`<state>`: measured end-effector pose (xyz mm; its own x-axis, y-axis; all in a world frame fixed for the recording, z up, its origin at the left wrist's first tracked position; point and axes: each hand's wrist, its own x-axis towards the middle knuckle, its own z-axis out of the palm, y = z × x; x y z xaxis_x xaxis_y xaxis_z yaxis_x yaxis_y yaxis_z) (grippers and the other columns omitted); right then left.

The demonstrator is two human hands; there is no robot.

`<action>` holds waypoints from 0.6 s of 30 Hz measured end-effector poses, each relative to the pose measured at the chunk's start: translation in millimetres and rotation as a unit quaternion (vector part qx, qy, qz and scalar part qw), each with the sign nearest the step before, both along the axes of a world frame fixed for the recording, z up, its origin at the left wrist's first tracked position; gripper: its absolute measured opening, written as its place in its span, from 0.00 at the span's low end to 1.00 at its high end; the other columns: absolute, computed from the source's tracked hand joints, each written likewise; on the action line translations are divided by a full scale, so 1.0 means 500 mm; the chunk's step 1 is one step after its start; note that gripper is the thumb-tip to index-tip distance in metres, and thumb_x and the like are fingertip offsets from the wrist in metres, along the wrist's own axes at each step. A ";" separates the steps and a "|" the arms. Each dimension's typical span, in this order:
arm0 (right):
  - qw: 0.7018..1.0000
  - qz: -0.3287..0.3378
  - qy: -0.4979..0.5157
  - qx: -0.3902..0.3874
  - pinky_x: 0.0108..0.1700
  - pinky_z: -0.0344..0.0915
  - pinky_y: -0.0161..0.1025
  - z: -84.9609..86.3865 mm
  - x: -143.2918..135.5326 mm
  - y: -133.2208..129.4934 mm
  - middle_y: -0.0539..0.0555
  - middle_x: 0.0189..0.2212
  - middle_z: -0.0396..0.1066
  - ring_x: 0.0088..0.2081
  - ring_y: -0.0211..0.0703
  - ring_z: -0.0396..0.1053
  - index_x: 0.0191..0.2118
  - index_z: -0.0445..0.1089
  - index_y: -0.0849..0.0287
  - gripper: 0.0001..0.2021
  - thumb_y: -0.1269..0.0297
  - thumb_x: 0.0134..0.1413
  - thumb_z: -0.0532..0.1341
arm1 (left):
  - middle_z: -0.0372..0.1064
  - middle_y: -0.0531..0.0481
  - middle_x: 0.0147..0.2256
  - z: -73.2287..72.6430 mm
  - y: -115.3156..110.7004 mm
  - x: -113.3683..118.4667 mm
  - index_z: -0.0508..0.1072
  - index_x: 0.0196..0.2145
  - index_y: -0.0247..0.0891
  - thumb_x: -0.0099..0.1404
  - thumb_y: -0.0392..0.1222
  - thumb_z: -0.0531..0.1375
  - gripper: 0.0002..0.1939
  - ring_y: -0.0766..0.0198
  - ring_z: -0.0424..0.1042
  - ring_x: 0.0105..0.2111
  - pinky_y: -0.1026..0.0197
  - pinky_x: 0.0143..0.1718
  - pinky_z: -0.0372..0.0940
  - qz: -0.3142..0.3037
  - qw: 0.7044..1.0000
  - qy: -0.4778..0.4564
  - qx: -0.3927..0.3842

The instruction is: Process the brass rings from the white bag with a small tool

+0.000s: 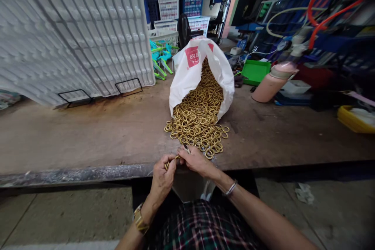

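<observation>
My left hand (163, 177) is closed around several brass-coloured rings (166, 165), held just over the table's front edge. Close beside it, my right hand (197, 160) is closed with its fingertips at a ring between the two hands. A thin dark-and-light tool (186, 149) sticks out of the right hand's grip; its kind is too small to tell. Directly beyond the hands, a heap of loose rings (196, 125) spills from a white plastic sack (184, 80) with red print, lying on its side with its mouth toward me.
White ribbed trays (88, 27) stand upright at the left against black wire holders (129, 86). A pink bottle (271, 86), a green tray (256, 72) and a yellow tray (356, 119) sit on the right of the wooden table (88, 136). Orange hoses (315, 11) hang above.
</observation>
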<state>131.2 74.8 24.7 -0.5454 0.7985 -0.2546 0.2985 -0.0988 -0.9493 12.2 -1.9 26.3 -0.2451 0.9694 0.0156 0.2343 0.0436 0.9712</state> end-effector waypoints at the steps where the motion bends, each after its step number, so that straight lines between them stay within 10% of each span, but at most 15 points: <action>1: 0.999 0.002 -0.007 0.035 0.22 0.50 0.30 0.000 0.000 0.000 0.44 0.16 0.57 0.19 0.31 0.53 0.22 0.60 0.59 0.13 0.57 0.51 0.51 | 0.66 0.53 0.23 0.001 0.000 0.001 0.71 0.29 0.35 0.60 0.43 0.53 0.10 0.68 0.62 0.24 0.67 0.27 0.58 0.002 1.000 -0.001 -0.005; 8: 0.992 -0.002 -0.048 0.116 0.24 0.49 0.30 -0.001 -0.004 0.000 0.45 0.17 0.58 0.21 0.32 0.53 0.20 0.59 0.59 0.12 0.62 0.50 0.51 | 0.59 0.57 0.20 -0.001 -0.005 0.005 0.66 0.29 0.37 0.58 0.50 0.55 0.13 0.73 0.54 0.15 0.70 0.14 0.53 -0.008 0.977 -0.172 -0.129; 18: 0.993 0.009 -0.015 0.120 0.24 0.50 0.30 0.011 -0.004 -0.010 0.44 0.17 0.54 0.21 0.31 0.52 0.20 0.58 0.60 0.12 0.62 0.50 0.51 | 0.60 0.57 0.21 -0.003 -0.010 0.008 0.65 0.28 0.36 0.58 0.49 0.57 0.12 0.75 0.55 0.15 0.72 0.13 0.54 -0.014 0.944 -0.311 -0.113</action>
